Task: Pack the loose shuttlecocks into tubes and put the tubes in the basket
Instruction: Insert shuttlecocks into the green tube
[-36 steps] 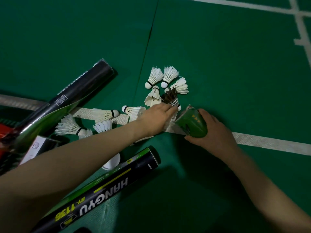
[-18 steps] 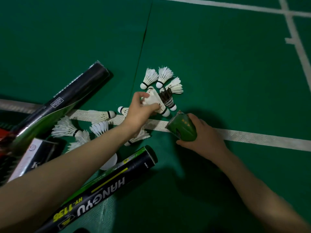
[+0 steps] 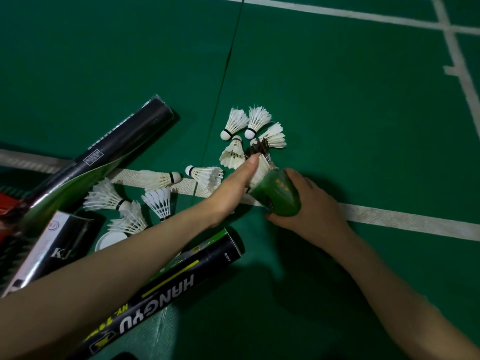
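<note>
A black tube (image 3: 124,141) lies slanted on the green floor (image 3: 337,100) at the left. Nearer the camera, a HANGYU tube (image 3: 168,289) lies at much the same slant. Between them loose shuttlecocks (image 3: 158,179) are scattered over the white court line (image 3: 389,219), and a tighter cluster (image 3: 233,122) sits just beyond the hands.

The left hand (image 3: 233,188) reaches across the line and pinches a white shuttlecock (image 3: 262,168), with the thumb laid along its feathers. This shuttlecock is at the mouth of the green tube (image 3: 279,196), touching the rim. Which end leads in is hidden.

The right hand (image 3: 309,214) is curled round the green tube and holds it tilted. Its long axis runs from that palm up and to the left, so the mouth faces the left hand. The coming push probably has to go right and down along that axis. The left hand is the nearer one to every shuttlecock yet to be packed.
</note>
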### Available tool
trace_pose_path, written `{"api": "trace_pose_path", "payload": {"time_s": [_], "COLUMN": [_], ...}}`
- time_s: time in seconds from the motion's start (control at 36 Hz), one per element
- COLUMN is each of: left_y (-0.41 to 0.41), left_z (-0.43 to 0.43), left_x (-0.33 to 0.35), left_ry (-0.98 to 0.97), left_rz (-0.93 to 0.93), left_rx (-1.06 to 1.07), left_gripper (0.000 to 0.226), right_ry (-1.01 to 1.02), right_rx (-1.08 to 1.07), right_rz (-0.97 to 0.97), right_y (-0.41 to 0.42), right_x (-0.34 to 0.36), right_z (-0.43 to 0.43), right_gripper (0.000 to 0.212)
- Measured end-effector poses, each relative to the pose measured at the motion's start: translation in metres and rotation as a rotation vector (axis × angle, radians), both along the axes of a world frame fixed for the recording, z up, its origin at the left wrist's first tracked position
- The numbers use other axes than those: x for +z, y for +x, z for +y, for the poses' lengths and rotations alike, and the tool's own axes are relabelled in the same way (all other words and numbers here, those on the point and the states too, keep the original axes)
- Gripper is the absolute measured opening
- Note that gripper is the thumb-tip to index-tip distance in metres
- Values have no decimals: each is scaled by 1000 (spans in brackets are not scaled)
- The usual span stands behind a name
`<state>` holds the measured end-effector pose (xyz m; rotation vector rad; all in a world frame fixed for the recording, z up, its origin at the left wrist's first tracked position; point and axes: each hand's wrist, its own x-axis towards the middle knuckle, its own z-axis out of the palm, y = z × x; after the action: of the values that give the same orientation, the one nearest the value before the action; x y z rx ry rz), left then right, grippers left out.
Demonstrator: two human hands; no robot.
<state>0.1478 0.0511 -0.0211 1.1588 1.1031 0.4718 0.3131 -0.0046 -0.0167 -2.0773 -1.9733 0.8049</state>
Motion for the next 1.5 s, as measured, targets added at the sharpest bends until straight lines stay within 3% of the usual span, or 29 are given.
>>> {"api": "trace_pose_path", "payload": {"time_s": [0.36,0.5,0.56,0.64,0.75,0.89,0.97,1.08,1.14,1.22,1.31,1.42,1.44,1.5], "left_y": [1,-4,-8,-10,-17,-42,-59,-72,-77,-85,-96,-118,-124,-138], "left_z": [-5,3,7,9,13,25,24,11,7,6,5,4,3,-5], "left_x": [-1,-4,-8,-10,-3,0,-2,-11,-17,-28,-26,-29,-31,-38], "left_ry": [-26,48,86,148,323,292,215,300,386,523,498,531,513,457], "left_rz": [60,82,113,127,172,205,236,414,514,571,458,547,617,773], "left_rx": [-91,-117,-63,43,137,343,262,-184,-310,-377,-208,146,144,-79], "left_gripper": [56,64,64,39,29,22,30,31,37,47,60,23,13,8], "right_ry": [-33,-40,-47,-55,-75,-84,-105,-130,-131,-156,-180,-164,-163,-179], "right_rx": [31,20,16,17,44,33,39,61,77,106,131,160,174,204], "right_rz": [-19,-20,-29,-38,-47,-43,-47,-31,-29,-61,-81,-116,-115,-99], "right_y": [-1,1,2,2,0,0,-2,-12,-18,-25,-32,-41,-43,-48], "right_x": [-4,-8,-8,-8,-11,-16,-18,-19,-20,-21,-25,-29,-30,-35], "right_z": [5,8,9,10,9,11,12,12,12,13,12,8,6,2], "right_gripper": [95,96,96,96,95,97,99,99,98,98,99,100,100,99]}}
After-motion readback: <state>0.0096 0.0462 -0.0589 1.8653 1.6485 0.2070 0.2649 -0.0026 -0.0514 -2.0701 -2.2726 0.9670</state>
